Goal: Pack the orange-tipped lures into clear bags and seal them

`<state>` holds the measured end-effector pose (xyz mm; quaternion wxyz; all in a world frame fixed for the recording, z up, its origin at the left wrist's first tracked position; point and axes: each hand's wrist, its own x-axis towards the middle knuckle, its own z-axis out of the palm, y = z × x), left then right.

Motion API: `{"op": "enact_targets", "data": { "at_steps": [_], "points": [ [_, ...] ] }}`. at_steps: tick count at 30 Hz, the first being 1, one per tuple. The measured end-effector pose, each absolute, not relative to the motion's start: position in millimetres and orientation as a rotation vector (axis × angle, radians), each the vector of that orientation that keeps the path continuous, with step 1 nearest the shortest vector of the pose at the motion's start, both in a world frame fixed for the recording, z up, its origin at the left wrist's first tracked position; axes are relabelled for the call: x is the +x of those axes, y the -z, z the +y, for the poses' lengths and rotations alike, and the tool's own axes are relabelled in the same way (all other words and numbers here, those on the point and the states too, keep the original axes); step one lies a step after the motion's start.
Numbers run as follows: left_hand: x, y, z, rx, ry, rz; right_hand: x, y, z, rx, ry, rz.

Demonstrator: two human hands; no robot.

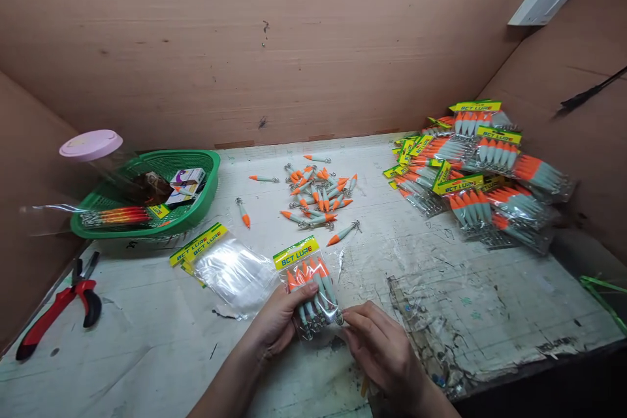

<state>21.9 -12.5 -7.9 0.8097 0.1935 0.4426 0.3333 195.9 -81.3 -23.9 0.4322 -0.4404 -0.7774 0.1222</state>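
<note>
A clear packet [308, 284] with a yellow-green header card and several orange-and-white lures inside lies low in the middle of the table. My left hand [277, 323] grips its lower left side, thumb across the front. My right hand [379, 343] pinches its bottom right corner, fingers curled. A loose heap of lures [318, 196] lies further back in the centre. Empty bags with header cards [223, 264] sit just left of the packet.
A pile of filled packets [477, 173] fills the back right. A green basket [200, 199] with a packet and small boxes stands at the left, a pink-lidded jar [93, 147] leaning in it. Red pliers [61, 304] lie front left. Cardboard walls surround the table.
</note>
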Motion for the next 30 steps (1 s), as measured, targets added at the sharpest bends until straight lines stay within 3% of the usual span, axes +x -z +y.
{"op": "enact_targets", "data": {
  "at_steps": [16,21,25,30],
  "points": [
    [5.4,-15.5,-10.7,0.62,-0.675,1.117,186.4,40.6,-83.9,-1.295,-0.368,-1.77],
    [-4.9,-6.9,-57.2,1.228,-0.854,1.469,183.6,47.2,-87.0,-1.289,-0.365,-1.818],
    [9.7,17.1,-71.9,1.733,-0.714,1.238,183.7,48.8,-86.0,-1.264,-0.351,-1.902],
    [17.9,28.5,-48.3,1.842,-0.676,1.143,186.3,45.9,-82.3,-1.253,-0.312,-1.974]
  ]
}}
